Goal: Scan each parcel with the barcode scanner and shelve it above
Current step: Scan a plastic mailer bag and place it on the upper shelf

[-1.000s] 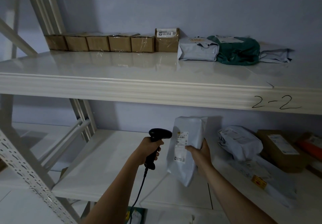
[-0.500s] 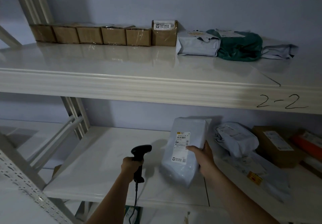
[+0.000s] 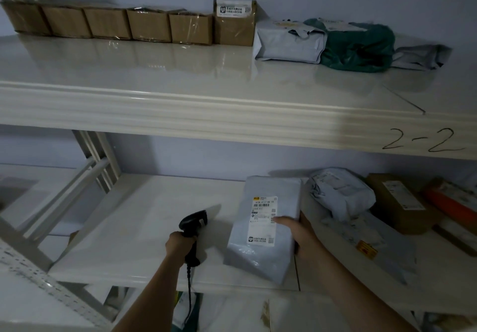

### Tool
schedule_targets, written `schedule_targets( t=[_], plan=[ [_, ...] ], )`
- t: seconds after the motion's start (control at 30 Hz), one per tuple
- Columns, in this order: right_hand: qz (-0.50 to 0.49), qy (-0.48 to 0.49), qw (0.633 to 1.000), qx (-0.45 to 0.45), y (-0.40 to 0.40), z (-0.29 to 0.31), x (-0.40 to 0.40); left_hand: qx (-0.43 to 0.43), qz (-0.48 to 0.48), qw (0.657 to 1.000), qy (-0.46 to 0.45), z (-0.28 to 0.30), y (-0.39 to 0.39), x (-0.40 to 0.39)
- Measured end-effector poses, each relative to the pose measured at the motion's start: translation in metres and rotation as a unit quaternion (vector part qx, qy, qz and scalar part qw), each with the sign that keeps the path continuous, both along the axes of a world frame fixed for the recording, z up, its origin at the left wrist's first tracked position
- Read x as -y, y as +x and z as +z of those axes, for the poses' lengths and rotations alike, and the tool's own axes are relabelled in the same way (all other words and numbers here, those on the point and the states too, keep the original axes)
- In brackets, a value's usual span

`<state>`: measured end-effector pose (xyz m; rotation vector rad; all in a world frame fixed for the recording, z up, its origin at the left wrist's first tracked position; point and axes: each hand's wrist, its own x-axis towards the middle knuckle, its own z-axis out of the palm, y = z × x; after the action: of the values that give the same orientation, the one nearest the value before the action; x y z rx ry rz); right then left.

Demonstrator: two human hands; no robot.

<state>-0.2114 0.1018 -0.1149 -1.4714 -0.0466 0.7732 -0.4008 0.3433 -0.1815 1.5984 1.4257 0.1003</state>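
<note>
My right hand point(image 3: 300, 237) grips the right edge of a grey poly-bag parcel point(image 3: 265, 228), thumb across its white barcode label point(image 3: 263, 211); the parcel is tilted over the lower shelf point(image 3: 144, 218). My left hand point(image 3: 180, 243) grips the handle of a black barcode scanner point(image 3: 193, 224), whose head sits low, left of the parcel, with its cable hanging below. The upper shelf point(image 3: 180, 73), marked "2-2", carries a row of brown cardboard boxes point(image 3: 129, 23), a grey bag point(image 3: 289, 41), a green bag point(image 3: 358, 47) and another grey bag point(image 3: 420, 56).
On the lower shelf to the right lie a crumpled grey bag point(image 3: 340, 192), a flat grey mailer point(image 3: 371, 243), a brown box point(image 3: 397, 202) and an orange parcel point(image 3: 451, 200). A slanted metal brace point(image 3: 77, 184) and a perforated upright point(image 3: 44, 280) stand at the left.
The scanner dropped down and left, away from the label. The parcel came lower toward the shelf, still in my right hand. The view tilted so more of the upper shelf shows.
</note>
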Motion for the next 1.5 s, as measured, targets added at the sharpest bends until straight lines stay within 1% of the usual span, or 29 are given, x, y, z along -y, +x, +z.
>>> schedule_targets(
  t=[0.13,0.2,0.23,0.3,0.33,0.37,0.4,0.43,0.47,0.5,0.53,0.67,0.77,0.87,0.93,1.03,1.17,1.27,1.33,1.4,1.5],
  plan=[
    [0.028,0.017,0.999,-0.002,-0.001,0.008,0.011,-0.027,-0.008,1.000,0.005,0.014,-0.003,0.010],
    [0.038,0.027,0.999,-0.005,0.000,0.015,0.018,-0.064,0.000,0.997,0.049,0.023,0.000,0.018],
    [0.043,0.033,0.998,-0.008,0.000,0.018,0.023,-0.062,0.015,0.994,0.085,0.033,0.002,0.024],
    [0.061,0.051,0.997,-0.011,0.001,0.027,0.030,-0.002,0.021,0.989,0.144,0.056,0.011,0.041],
    [0.071,0.059,0.996,-0.011,0.001,0.031,0.034,0.045,0.005,0.988,0.145,0.068,0.018,0.051],
    [0.078,0.064,0.995,-0.009,0.001,0.036,0.038,0.098,-0.011,0.990,0.104,0.082,0.024,0.063],
    [0.085,0.069,0.994,-0.009,0.001,0.040,0.041,0.154,-0.020,0.988,0.023,0.095,0.030,0.077],
    [0.091,0.073,0.993,-0.012,0.000,0.045,0.044,0.196,-0.040,0.977,-0.066,0.108,0.034,0.092],
    [0.099,0.079,0.992,-0.018,-0.001,0.049,0.048,0.224,-0.063,0.964,-0.128,0.117,0.037,0.105],
    [0.107,0.085,0.990,-0.024,-0.002,0.052,0.051,0.244,-0.086,0.953,-0.158,0.124,0.038,0.115],
    [0.112,0.091,0.989,-0.026,-0.003,0.055,0.055,0.256,-0.098,0.948,-0.161,0.129,0.038,0.124],
    [0.109,0.107,0.988,-0.002,-0.012,0.067,0.073,0.260,-0.099,0.954,-0.112,0.142,0.029,0.151],
    [0.064,0.087,0.993,0.041,-0.024,0.082,0.085,0.277,-0.075,0.953,-0.094,0.152,0.021,0.167],
    [0.024,0.062,0.994,0.091,-0.042,0.100,0.099,0.305,-0.058,0.947,-0.086,0.170,0.011,0.186],
    [0.025,0.063,0.991,0.111,-0.058,0.111,0.113,0.327,-0.059,0.940,-0.083,0.183,0.001,0.198],
    [0.012,0.069,0.988,0.139,-0.088,0.129,0.135,0.339,-0.103,0.932,-0.070,0.206,-0.014,0.221],
    [-0.018,0.072,0.986,0.148,-0.119,0.158,0.167,0.297,-0.173,0.939,-0.010,0.241,-0.033,0.250],
    [-0.061,0.054,0.982,0.170,-0.133,0.185,0.192,0.267,-0.184,0.946,0.024,0.265,-0.043,0.267],
    [-0.086,0.046,0.975,0.200,-0.137,0.204,0.208,0.269,-0.195,0.942,0.033,0.281,-0.049,0.282],
    [-0.108,0.061,0.965,0.230,-0.138,0.222,0.226,0.272,-0.206,0.939,0.041,0.299,-0.055,0.300],
    [-0.111,0.068,0.954,0.270,-0.142,0.251,0.259,0.267,-0.222,0.935,0.070,0.325,-0.063,0.332]
  ],
)
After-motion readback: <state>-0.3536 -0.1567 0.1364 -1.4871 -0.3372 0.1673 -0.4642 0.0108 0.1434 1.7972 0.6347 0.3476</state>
